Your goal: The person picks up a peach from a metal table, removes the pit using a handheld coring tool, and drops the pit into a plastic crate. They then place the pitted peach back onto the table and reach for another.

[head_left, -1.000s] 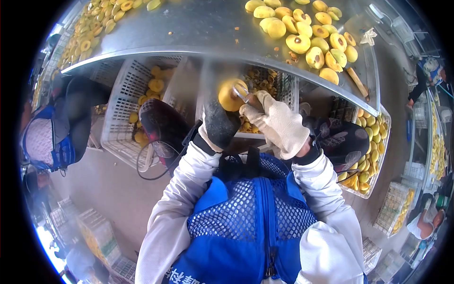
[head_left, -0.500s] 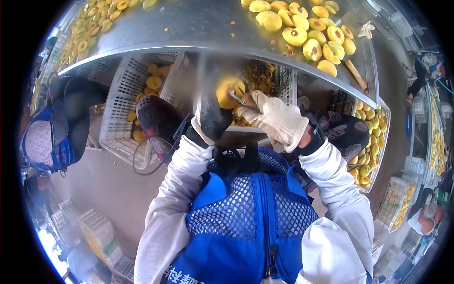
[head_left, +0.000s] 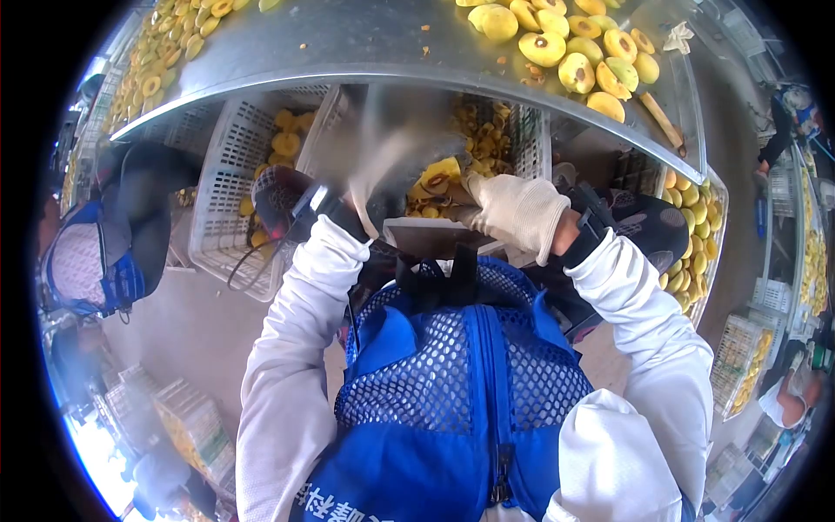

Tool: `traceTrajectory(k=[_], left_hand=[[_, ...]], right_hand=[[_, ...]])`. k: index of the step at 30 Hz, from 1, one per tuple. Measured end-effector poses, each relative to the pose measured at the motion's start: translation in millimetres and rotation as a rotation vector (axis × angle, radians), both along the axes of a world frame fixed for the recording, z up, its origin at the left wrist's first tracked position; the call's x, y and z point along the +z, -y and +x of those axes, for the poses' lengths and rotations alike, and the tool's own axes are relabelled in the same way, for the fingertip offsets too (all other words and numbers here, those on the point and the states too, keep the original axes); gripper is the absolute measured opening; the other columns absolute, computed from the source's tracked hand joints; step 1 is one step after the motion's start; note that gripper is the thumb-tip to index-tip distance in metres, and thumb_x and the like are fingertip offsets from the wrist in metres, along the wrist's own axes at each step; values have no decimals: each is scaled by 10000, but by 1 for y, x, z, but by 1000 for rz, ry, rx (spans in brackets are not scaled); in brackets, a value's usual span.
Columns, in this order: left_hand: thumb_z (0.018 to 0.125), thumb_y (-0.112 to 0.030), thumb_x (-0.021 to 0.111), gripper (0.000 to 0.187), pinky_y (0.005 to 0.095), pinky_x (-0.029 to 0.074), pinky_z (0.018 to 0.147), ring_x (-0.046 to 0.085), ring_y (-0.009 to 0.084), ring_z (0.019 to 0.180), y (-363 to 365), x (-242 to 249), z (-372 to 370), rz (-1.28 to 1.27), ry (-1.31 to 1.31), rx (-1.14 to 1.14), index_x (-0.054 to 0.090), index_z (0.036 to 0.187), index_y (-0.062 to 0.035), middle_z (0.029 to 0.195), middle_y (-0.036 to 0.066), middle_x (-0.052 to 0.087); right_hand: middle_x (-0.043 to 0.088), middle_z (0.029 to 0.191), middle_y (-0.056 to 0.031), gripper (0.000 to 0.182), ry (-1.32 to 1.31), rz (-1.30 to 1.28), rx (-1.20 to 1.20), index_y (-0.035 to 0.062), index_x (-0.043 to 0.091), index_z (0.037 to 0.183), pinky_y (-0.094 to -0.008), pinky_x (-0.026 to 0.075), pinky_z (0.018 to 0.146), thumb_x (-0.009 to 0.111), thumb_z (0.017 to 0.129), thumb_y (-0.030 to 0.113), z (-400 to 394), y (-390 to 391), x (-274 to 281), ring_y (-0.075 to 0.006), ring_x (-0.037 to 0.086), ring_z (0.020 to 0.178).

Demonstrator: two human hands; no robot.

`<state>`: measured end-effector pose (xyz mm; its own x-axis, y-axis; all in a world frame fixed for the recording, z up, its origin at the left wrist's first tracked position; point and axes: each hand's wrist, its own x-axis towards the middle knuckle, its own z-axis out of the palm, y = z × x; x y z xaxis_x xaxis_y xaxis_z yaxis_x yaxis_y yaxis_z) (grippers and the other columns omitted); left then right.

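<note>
My left hand [head_left: 376, 196], in a pale glove with a dark palm, is smeared by motion and a haze on the picture. Its fingers do not show clearly. Just right of it is a yellow peach piece [head_left: 439, 177] with a brown hollow in its cut face; whether a hand holds it I cannot make out. My right hand [head_left: 513, 213], in a cream knitted glove, is closed beside that piece, round the small metal-tipped pitting knife seen in the earlier frame. The blade is hardly visible now. Beneath the hands stands a crate [head_left: 532, 143] with yellow-orange scraps.
Ahead is a metal table [head_left: 348, 43] with peach halves [head_left: 574, 70] and a wooden-handled tool [head_left: 663, 120] on its right. A white crate [head_left: 217, 183] stands left, a crate of peach halves [head_left: 696, 217] right. A person [head_left: 96, 252] sits at the left.
My left hand has moved up and left and is blurred. The peach, whole-looking and between both hands before, is no longer seen there; a cut piece shows lower and further right.
</note>
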<state>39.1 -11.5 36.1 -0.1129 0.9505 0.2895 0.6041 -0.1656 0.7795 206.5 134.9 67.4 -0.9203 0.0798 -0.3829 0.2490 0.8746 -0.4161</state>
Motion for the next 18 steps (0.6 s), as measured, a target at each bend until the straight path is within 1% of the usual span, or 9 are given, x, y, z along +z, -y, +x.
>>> traceTrajectory(k=[1,4,7,8,9,10,11,13,18], left_hand=[[703,-7,740,518,358,484,997,631,294,1111,1,2,2,41,-47,18,624,1208,4,1172,144,663],[691,5,724,531,354,512,954,659,303,1041,-21,-9,-15,60,155,-113,623,1212,14,1124,150,678],[701,31,717,499,350,527,926,663,286,1017,-22,-9,-12,-35,315,-235,622,1192,23,1113,133,682],[709,25,715,462,342,529,919,663,261,1012,-20,-24,-6,-47,409,-78,628,1163,23,1102,125,683],[716,20,713,425,333,531,911,664,236,1008,-19,-37,-4,-58,501,78,634,1134,23,1091,116,685],[809,9,689,388,329,537,897,657,212,1010,-19,-36,-2,144,99,80,602,1187,1,1101,96,678],[809,9,689,388,329,537,897,657,212,1010,-19,-34,1,141,97,79,602,1187,1,1101,96,678],[889,-38,691,433,336,542,908,656,228,1034,-16,-28,19,92,619,117,534,1293,-31,1160,100,657],[924,-123,709,505,374,542,948,644,256,1089,-21,-35,37,184,808,314,466,1358,-40,1237,127,620]], right_hand=[[703,876,-206,421,0,-3,-2,-28,577,1155,-419,540,750,593,970,349,0,-2,7,-371,704,903],[642,701,-93,378,315,-678,-267,-15,582,1129,-324,538,617,592,981,333,3,-9,19,-219,691,659],[448,565,43,415,281,-1429,-540,-17,592,1074,-220,317,335,548,1029,393,15,-2,-1,-54,344,342],[437,563,65,433,275,-1601,-551,-28,610,1063,-184,275,362,536,1040,397,18,-2,-8,-18,362,403],[437,563,65,433,274,-1603,-549,-28,610,1063,-184,275,362,536,1040,397,18,0,-16,-18,362,403],[438,568,62,426,258,-1756,-559,-26,608,1078,-183,273,353,528,1045,391,18,2,-25,-20,362,399],[440,574,58,419,241,-1910,-569,-24,606,1093,-182,271,343,520,1051,384,18,4,-32,-23,362,396],[439,577,57,414,219,-2019,-545,-18,605,1106,-182,271,339,516,1053,383,21,6,-41,-25,351,390],[455,588,43,397,232,-2379,-339,-4,607,1131,-181,279,341,503,1060,373,18,5,-51,-32,356,388]])
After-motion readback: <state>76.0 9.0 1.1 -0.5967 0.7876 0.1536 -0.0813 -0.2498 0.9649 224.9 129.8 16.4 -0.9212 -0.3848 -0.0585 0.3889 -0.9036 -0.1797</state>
